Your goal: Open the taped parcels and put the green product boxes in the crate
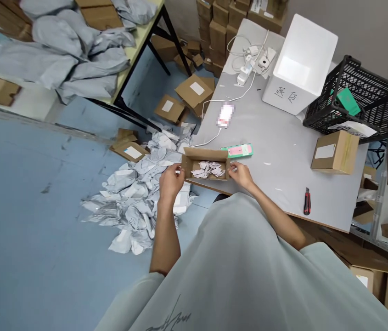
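An open cardboard box (205,154) is held between my two hands at the near left edge of the grey table. Crumpled pale paper (209,169) lies on its bottom. My left hand (171,184) grips the box's left end, thumb at the rim. At the opposite end, my right hand (241,174) pinches the right wall. Just behind the box lies a flat green and pink package (238,151), partly covered by the box's back wall.
On the table (276,170) are a phone (226,115) on a cable, a power strip (246,72), a white foam bin (293,99), a black crate (355,124), a closed carton (334,152) and a utility knife (307,201). Grey mailing bags (135,188) heap on the floor at left.
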Tool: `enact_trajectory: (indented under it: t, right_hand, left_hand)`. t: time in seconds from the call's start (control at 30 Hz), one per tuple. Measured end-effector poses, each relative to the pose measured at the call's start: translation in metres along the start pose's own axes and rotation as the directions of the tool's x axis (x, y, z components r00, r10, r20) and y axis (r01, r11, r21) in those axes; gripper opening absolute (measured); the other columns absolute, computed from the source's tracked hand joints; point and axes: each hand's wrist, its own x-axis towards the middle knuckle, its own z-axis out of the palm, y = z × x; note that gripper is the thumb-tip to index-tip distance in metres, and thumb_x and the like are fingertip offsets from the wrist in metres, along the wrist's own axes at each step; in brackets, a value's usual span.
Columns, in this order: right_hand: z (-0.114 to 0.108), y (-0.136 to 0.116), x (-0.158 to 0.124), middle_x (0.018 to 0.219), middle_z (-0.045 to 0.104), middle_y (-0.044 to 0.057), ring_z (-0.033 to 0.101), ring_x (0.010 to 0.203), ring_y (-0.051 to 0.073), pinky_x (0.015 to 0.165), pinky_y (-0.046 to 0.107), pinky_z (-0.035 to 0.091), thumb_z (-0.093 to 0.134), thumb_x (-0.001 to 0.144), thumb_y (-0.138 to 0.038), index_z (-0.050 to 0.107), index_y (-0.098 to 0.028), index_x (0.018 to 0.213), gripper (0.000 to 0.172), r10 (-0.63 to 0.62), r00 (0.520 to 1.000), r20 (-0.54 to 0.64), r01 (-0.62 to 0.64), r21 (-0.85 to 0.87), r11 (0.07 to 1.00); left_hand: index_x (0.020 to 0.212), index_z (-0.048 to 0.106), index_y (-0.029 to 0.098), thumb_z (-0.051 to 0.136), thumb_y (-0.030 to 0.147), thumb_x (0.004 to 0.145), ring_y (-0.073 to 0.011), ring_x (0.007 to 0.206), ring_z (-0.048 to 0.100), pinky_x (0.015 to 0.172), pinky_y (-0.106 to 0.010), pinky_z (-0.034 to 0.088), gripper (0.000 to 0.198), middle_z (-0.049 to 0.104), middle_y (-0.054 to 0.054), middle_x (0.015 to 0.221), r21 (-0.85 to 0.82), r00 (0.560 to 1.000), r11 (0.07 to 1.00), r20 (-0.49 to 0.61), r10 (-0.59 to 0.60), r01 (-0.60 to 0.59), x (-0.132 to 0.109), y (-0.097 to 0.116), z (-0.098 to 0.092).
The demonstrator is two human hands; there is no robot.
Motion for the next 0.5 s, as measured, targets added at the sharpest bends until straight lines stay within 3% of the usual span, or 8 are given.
enact_trajectory:
  t: [0.13,0.27,0.4,0.5]
  right_hand:
    - [0.031,-0.026,0.020,0.121,0.087,0.007,0.084,0.089,0.021,0.096,0.032,0.064,0.065,0.108,-0.024,0.074,-0.017,0.138,0.032,0.013,0.999,0.046,-0.014,0.024,1.000]
    - [0.026,-0.027,0.029,0.127,0.085,0.008,0.083,0.099,0.021,0.100,0.031,0.062,0.055,0.116,-0.034,0.074,-0.018,0.138,0.033,-0.075,0.997,0.022,0.076,-0.034,0.997]
    - [-0.009,-0.011,0.052,0.154,0.072,0.018,0.070,0.138,0.028,0.119,0.039,0.054,0.051,0.115,-0.025,0.065,-0.015,0.155,0.044,-0.115,0.989,-0.090,0.085,-0.284,0.955]
    - [-0.028,0.004,0.082,0.180,0.042,0.026,0.040,0.168,0.036,0.134,0.049,0.039,0.068,0.104,-0.016,0.048,-0.013,0.172,0.071,-0.019,0.997,-0.073,-0.020,-0.498,0.867]
  left_hand:
    - [0.136,0.076,0.018,0.054,0.026,0.099,-0.0296,0.101,0.079,0.108,-0.045,0.060,0.044,0.081,-0.016,0.131,-0.080,0.998,0.995,-0.027,-0.064,0.062,0.016,-0.029,0.000]
    - [0.143,0.071,0.018,0.056,0.029,0.099,-0.0334,0.118,0.076,0.114,-0.050,0.059,0.048,0.078,-0.018,0.135,-0.156,0.996,0.987,-0.075,-0.043,0.031,0.015,-0.041,0.006]
    - [0.150,0.065,0.017,0.059,0.037,0.104,-0.0389,0.145,0.062,0.129,-0.057,0.047,0.051,0.070,-0.022,0.147,-0.171,0.961,0.975,-0.262,0.093,-0.141,0.002,-0.019,0.005]
    - [0.151,0.065,0.020,0.055,0.039,0.110,-0.0355,0.145,0.062,0.130,-0.053,0.046,0.047,0.069,-0.019,0.149,-0.220,0.947,0.939,-0.246,0.209,-0.265,-0.006,0.021,0.005]
